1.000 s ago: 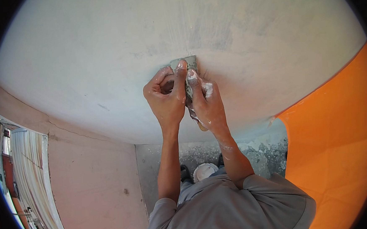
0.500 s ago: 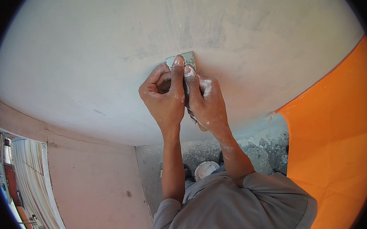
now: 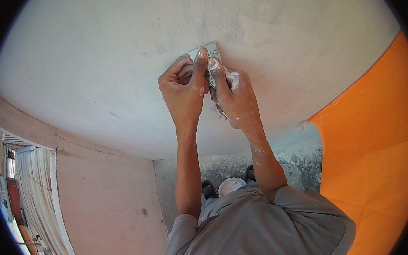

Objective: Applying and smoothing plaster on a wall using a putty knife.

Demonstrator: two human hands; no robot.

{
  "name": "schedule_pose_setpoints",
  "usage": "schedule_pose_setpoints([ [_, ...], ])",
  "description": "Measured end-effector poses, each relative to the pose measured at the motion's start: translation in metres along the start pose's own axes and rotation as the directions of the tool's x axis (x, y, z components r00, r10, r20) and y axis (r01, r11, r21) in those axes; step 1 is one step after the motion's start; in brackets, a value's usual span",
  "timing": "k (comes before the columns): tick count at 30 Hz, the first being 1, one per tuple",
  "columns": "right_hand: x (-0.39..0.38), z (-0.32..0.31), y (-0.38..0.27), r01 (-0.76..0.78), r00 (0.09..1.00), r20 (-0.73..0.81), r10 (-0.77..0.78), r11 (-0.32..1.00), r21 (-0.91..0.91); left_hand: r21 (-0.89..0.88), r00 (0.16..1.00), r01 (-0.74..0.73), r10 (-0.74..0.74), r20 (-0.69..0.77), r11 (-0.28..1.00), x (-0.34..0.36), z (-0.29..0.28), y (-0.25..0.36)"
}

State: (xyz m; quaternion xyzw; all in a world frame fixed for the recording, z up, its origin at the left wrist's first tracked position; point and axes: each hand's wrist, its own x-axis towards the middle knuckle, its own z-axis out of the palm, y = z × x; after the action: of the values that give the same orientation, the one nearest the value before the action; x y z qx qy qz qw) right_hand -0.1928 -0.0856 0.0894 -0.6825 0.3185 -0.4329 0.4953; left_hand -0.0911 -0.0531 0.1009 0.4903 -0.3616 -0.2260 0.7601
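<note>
A speckled grey putty blade (image 3: 211,47) is pressed flat against the pale wall (image 3: 197,15), which has faint grey streaks above it. My left hand (image 3: 182,93) is closed on the blade's left side, its thumb lying over the face and fingers curled. My right hand (image 3: 234,95) grips the same tool from the right, thumb on the blade and white paste on its knuckles and thumb. The lower part of the tool is mostly hidden by my right hand.
An orange sheet (image 3: 369,155) lines the right side. A pinkish cracked panel (image 3: 105,194) stands at left, with a pale striped stack (image 3: 34,184) beyond. Below, a white bucket (image 3: 231,185) sits between my dark sandals on the paint-spotted floor (image 3: 290,162).
Both hands and the putty blade have moved upward along the wall and slightly to the right, still gripping together. The view has shifted a little.
</note>
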Motion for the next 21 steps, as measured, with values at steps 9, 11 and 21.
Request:
schedule_pose_setpoints([
  [9,-0.021,-0.031,-0.004,-0.029,1.000,0.004,0.028,0.989,0.147,-0.049,0.985,-0.154,0.157,0.068,0.987,-0.013,-0.073,0.025],
  [11,-0.019,-0.036,-0.010,0.018,0.999,-0.032,-0.016,0.997,0.077,0.054,0.975,-0.191,0.183,0.123,0.980,-0.009,-0.095,0.027],
  [21,0.005,0.012,-0.050,-0.028,0.993,-0.112,0.039,0.995,0.097,-0.056,0.974,-0.070,0.081,0.212,0.996,0.005,-0.029,0.034],
])
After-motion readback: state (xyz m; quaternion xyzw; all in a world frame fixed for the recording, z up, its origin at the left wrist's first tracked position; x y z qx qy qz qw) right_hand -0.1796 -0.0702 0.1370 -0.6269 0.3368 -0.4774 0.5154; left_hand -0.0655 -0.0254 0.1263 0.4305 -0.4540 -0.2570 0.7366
